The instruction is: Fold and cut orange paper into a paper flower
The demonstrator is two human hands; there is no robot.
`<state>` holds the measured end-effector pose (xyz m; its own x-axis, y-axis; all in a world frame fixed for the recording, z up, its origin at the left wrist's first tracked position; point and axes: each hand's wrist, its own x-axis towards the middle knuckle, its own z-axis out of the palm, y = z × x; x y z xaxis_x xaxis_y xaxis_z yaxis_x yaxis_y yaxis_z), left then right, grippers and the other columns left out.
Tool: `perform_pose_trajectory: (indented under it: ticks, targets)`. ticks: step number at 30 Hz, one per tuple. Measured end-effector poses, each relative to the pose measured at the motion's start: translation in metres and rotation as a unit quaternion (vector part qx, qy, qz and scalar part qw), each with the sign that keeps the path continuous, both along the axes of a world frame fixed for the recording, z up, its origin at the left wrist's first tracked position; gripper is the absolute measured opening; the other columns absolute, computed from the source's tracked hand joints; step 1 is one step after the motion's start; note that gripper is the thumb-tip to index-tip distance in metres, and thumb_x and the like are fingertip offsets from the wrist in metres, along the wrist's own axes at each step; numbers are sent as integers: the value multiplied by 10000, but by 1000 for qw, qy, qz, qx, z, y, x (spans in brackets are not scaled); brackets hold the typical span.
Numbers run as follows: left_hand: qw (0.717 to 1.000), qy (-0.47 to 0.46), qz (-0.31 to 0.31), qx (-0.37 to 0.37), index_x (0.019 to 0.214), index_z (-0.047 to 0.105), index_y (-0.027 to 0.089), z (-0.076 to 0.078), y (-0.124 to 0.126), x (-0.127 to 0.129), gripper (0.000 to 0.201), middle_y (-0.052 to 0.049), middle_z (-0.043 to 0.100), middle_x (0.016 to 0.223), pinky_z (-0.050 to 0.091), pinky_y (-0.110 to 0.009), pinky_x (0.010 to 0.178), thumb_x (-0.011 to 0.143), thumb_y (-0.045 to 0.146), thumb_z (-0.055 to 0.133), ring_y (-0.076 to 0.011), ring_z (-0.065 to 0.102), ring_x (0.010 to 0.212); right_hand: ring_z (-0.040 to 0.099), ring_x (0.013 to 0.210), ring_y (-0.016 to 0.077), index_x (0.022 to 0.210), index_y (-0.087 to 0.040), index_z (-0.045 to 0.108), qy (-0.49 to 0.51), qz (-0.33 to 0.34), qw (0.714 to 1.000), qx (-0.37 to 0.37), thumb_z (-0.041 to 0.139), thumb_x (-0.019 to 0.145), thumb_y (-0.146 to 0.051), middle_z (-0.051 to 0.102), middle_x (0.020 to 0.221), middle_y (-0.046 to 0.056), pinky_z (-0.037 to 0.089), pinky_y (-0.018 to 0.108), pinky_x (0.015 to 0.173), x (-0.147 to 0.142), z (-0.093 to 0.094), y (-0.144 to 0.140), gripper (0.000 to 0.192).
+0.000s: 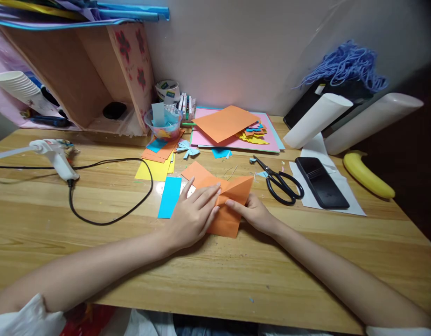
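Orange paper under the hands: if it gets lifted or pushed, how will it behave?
The orange paper looks thin and creased, so it is probably light and floppy, sagging if lifted by one edge. Lying flat on the smooth wooden table, it would likely slide easily. The left hand and right hand pin it.

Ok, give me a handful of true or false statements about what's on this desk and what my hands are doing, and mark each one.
1. Both hands press on the orange paper. True: the left hand lies flat on it and the right hand touches its right side.
2. The scissors are in the right hand. False: they lie on the table, to the right of the paper.
3. A banana lies at the table's right edge. True.
4. The glue gun lies beside the phone. False: it is far to the left; the phone is on the right, on white paper.
5. A blue paper strip lies left of the left hand. True.
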<state>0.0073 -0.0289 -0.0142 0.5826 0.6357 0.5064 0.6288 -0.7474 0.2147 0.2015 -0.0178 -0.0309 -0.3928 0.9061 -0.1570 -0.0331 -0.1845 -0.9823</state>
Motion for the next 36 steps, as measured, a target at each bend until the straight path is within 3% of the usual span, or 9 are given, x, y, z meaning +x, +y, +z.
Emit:
perform_pose_trajectory:
  ticks: [5, 9, 13, 15, 19, 22, 30, 36]
  targets:
    - [998, 16, 33, 52, 1259, 438, 96, 1, -4, -1, 384, -203, 435, 1350, 131, -547, 1086, 883, 168, 408, -243, 508, 1171, 651, 775, 208, 865, -215, 701, -78, -76, 983, 146, 635, 751, -403, 714, 880, 39, 531, 323, 666, 3, 0, -1, 230]
    - [996, 15, 33, 82, 1270, 418, 73, 2, -6, -1, 406, -237, 405, 1357, 124, -542, 1084, 874, 162, 421, -246, 510, 1171, 620, 702, 188, 756, -231, 653, -115, -146, 925, 331, 687, 722, -311, 683, 774, 27, 495, 320, 651, 4, 1, -5, 93]
    - [994, 9, 49, 96, 1262, 432, 98, 3, -5, -1, 396, -224, 415, 1354, 132, -555, 1075, 871, 164, 422, -246, 556, 1113, 581, 591, 149, 753, -255, 485, -55, -232, 872, 427, 754, 641, -192, 624, 683, -29, 485, 314, 622, 0, 0, -12, 298]
    - [994, 2, 53, 97, 1254, 442, 117, 3, -5, -1, 389, -212, 421, 1355, 140, -555, 1073, 869, 171, 425, -244, 575, 1083, 587, 605, 149, 815, -274, 464, -62, -225, 856, 461, 745, 649, -159, 630, 717, -31, 491, 314, 618, -2, 0, -14, 346]
    - [994, -8, 51, 92, 1219, 479, 139, 3, -5, -1, 367, -196, 437, 1349, 140, -567, 1073, 855, 180, 461, -247, 580, 1072, 573, 679, 156, 1004, -288, 554, -172, -165, 809, 537, 716, 694, -151, 635, 777, 2, 474, 297, 609, -1, 4, -13, 376]
    - [994, -1, 57, 98, 1203, 491, 137, 2, -5, -1, 359, -201, 444, 1341, 143, -577, 1068, 846, 178, 484, -248, 583, 1065, 549, 691, 155, 1006, -271, 630, -221, -148, 787, 556, 704, 710, -148, 613, 753, 18, 452, 283, 602, 0, 8, -11, 329]
    - [994, -16, 55, 92, 1270, 439, 157, -1, -4, -1, 418, -193, 407, 1369, 139, -572, 1074, 855, 190, 480, -242, 557, 1110, 588, 681, 143, 931, -281, 682, -197, -142, 808, 537, 653, 752, -160, 647, 761, 20, 466, 267, 605, 1, 7, -12, 218]
    - [995, -20, 29, 94, 1291, 425, 200, 0, -3, -4, 435, -153, 412, 1371, 72, -569, 1095, 864, 124, 452, -206, 539, 1138, 609, 608, 143, 970, -270, 665, -213, -145, 833, 491, 701, 719, -202, 696, 775, 28, 506, 263, 552, 2, 2, -14, 262]
